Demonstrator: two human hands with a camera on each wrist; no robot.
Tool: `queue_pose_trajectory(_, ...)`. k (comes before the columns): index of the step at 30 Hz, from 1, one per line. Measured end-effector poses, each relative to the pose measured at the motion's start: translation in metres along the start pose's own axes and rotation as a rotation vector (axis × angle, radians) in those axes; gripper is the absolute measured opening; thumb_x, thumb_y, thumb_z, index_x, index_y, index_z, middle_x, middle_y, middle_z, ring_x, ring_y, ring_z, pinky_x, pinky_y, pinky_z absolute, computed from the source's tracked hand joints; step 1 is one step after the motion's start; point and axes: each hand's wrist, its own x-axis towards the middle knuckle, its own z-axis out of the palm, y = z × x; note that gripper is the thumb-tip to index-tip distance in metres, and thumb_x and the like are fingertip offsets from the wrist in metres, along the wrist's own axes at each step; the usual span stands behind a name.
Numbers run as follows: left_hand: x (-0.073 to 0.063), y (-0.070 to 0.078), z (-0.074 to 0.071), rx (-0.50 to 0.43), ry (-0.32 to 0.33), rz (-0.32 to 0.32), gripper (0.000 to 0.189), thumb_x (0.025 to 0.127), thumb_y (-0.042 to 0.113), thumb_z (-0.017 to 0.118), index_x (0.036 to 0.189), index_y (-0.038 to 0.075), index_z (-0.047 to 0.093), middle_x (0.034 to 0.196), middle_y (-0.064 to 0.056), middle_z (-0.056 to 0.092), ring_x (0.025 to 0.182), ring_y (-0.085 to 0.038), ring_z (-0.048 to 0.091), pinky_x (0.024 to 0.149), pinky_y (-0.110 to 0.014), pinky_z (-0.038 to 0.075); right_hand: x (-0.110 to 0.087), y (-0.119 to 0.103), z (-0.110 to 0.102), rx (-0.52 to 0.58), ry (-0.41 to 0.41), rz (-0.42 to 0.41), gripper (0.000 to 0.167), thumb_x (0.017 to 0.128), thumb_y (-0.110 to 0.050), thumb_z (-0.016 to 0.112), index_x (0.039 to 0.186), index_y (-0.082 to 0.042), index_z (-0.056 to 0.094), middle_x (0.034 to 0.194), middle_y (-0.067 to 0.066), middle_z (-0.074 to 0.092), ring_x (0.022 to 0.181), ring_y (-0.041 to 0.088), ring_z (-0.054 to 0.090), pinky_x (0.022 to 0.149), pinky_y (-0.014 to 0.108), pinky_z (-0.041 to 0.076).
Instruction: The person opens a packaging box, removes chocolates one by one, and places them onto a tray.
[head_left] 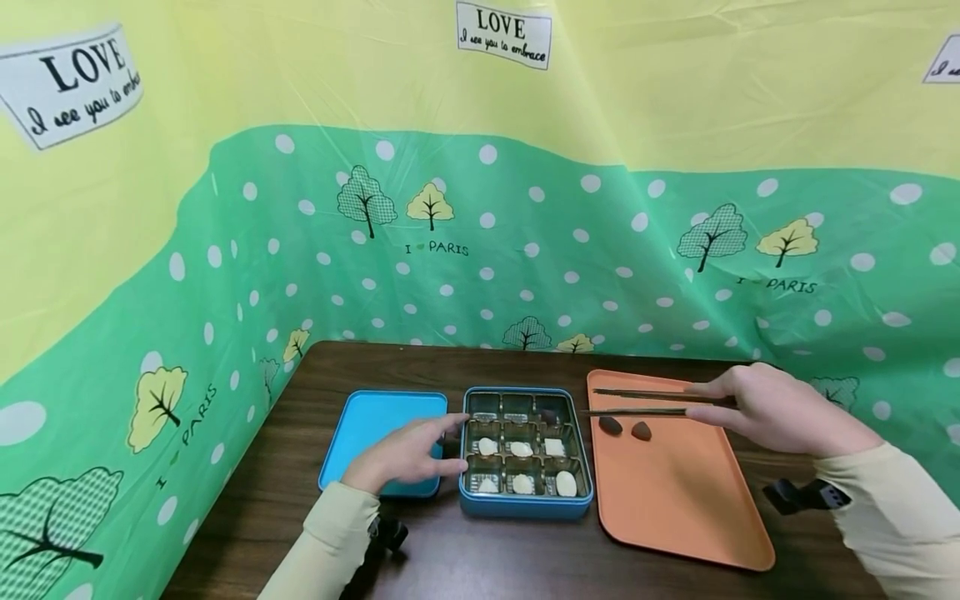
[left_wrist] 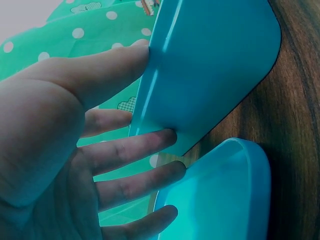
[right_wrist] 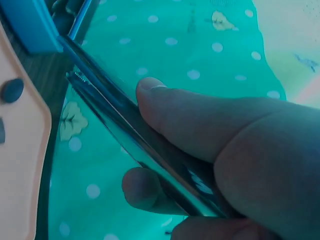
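Observation:
A blue box [head_left: 525, 507] holds a dark divided insert with several compartments. White pieces [head_left: 566, 483] lie in its front and middle rows; a dark piece [head_left: 549, 415] shows dimly in the back right compartment. My left hand [head_left: 405, 450] touches the box's left side, its thumb and fingers fairly straight in the left wrist view. In my right hand [head_left: 780, 408] I grip metal tongs [head_left: 637, 411], their arms apart and their tips pointing left toward the box. Nothing shows between the tips. Two dark stones [head_left: 611, 426] lie near the tongs on the orange tray [head_left: 682, 508].
A blue lid [head_left: 390, 404] lies left of the box, partly under my left hand. The orange tray stands close against the box's right side. All of this is on a dark wooden table [head_left: 480, 554], with a patterned green and yellow cloth [head_left: 465, 292] hanging behind and at the left.

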Motion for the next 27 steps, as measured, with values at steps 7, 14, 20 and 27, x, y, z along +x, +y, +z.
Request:
queue_pose_trajectory(7,-0.001,0.0,0.0,-0.006,0.002,-0.002,0.078,0.1,0.046,0.072,0.163,0.014,0.04,0.151,-0.009,0.058,0.137,-0.03,0.056,0.108,-0.055,0.049,0.017,-0.02,-0.001,-0.032,-0.003,-0.065,0.039,0.097,-0.04,0.076,0.12,-0.008,0.081,0.114,0.011,0.079,0.071,-0.002,0.065,0.058,0.024,0.045)
queue_pose_trajectory(14,-0.002,0.0,0.002,-0.003,-0.005,0.002,0.078,0.1,0.047,0.071,0.163,0.014,0.04,0.152,-0.008,0.057,0.138,-0.03,0.056,0.109,-0.055,0.049,0.029,-0.032,0.004,-0.01,0.0,-0.123,0.028,0.097,-0.034,0.077,0.111,-0.012,0.084,0.117,0.009,0.079,0.069,-0.004,0.058,0.056,0.023,0.043)
queue_pose_trajectory(20,-0.002,0.0,0.002,0.003,-0.005,0.001,0.078,0.1,0.047,0.071,0.163,0.014,0.04,0.154,-0.008,0.056,0.139,-0.029,0.055,0.11,-0.054,0.049,0.04,-0.037,0.009,0.011,-0.007,-0.155,0.018,0.097,-0.032,0.077,0.103,-0.017,0.086,0.112,0.008,0.08,0.064,-0.002,0.053,0.053,0.023,0.039)
queue_pose_trajectory(27,-0.002,0.0,0.0,-0.008,-0.006,0.003,0.077,0.101,0.046,0.071,0.164,0.015,0.039,0.153,-0.008,0.056,0.14,-0.03,0.054,0.109,-0.054,0.049,0.051,-0.039,0.012,-0.014,-0.01,-0.195,0.022,0.098,-0.035,0.076,0.104,-0.017,0.086,0.106,0.004,0.081,0.074,-0.001,0.063,0.059,0.023,0.045)
